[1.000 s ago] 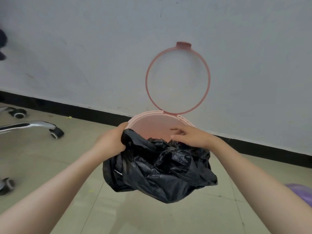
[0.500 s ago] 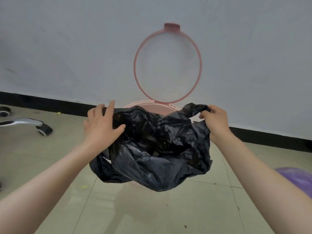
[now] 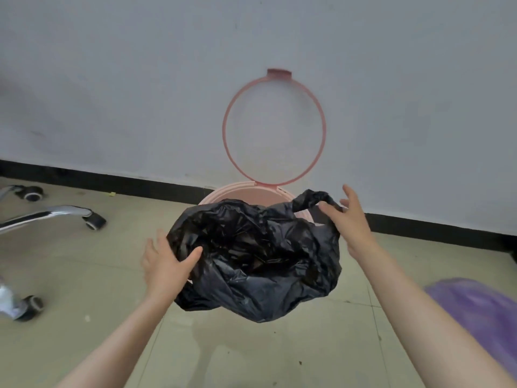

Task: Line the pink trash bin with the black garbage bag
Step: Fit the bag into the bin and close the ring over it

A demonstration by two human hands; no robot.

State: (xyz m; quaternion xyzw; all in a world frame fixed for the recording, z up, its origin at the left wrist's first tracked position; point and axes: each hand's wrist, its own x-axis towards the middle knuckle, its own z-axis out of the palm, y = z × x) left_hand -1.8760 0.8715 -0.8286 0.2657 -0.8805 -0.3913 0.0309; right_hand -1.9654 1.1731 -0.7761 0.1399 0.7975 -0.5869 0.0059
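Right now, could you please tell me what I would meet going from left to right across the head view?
Going rightward: chrome chair base with casters → left hand → black garbage bag → right hand → purple object.

pale grey wall point(image 3: 140, 79) far, black baseboard point(image 3: 112, 182) along its foot; beige tiled floor point(image 3: 84, 275); chrome chair base point(image 3: 42, 217) with castors left; blurred purple thing point(image 3: 481, 309) near right.

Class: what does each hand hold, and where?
Left hand pinches the black garbage bag by its left rim; right hand, fingers spread, carries its handle loop on the thumb.
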